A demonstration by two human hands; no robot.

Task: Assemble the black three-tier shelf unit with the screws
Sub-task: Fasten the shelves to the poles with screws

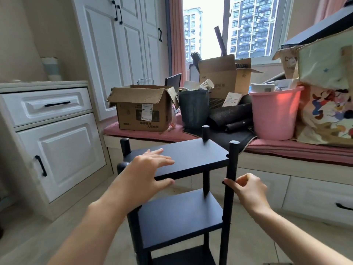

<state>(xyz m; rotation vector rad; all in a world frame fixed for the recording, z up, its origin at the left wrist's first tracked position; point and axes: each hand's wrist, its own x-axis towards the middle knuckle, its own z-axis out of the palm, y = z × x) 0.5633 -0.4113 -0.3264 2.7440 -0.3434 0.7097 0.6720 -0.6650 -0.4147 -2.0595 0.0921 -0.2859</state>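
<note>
Left hand (147, 169) lies spread on the top board of the black shelf unit (183, 211), fingers flat above, thumb under the front edge. Right hand (246, 188) pinches the front right post (230, 188) just below that board. Unit stands upright on the floor (38, 238) before the window seat (286, 150).

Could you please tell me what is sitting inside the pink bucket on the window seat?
Above the pink bucket's rim, only a white container and some papers show; the opaque wall hides whatever lies deeper.
</note>
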